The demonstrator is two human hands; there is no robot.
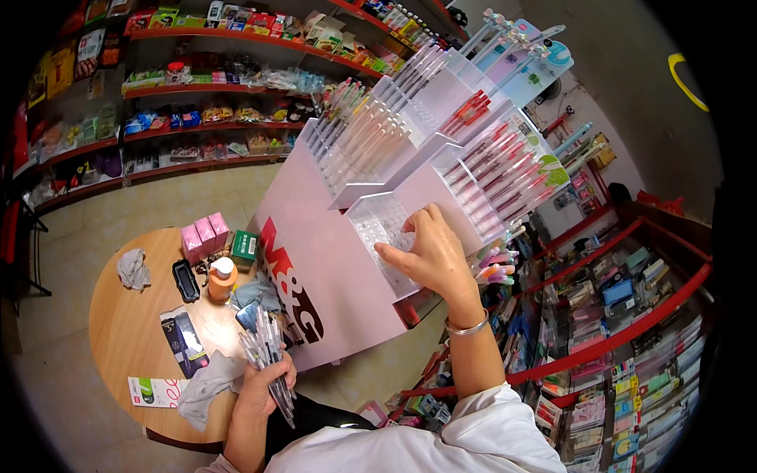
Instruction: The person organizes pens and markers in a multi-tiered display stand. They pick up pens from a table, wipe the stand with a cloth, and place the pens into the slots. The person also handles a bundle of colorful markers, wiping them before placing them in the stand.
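My left hand (266, 384) grips a bundle of clear-barrelled pens (263, 349) beside the round wooden table. My right hand (429, 254) hovers over a clear perforated pen tray (375, 227) in the tiered pen display stand (319, 248); its thumb and fingers are apart and I see nothing between them. Pale pink pens (378, 133) stand upright in the compartment to the upper left of this hand. To the right, a compartment holds rows of red-tipped pens (502, 171). A few red pens (467, 112) lean in the tier above.
On the round wooden table (118, 319) are a grey cloth (210, 384), an orange pump bottle (222, 281), pink boxes (204, 236), a green box (243, 248) and a dark pen package (184, 343). Red-edged shelves (225, 88) stand behind; a red-railed stationery rack (627, 319) is at right.
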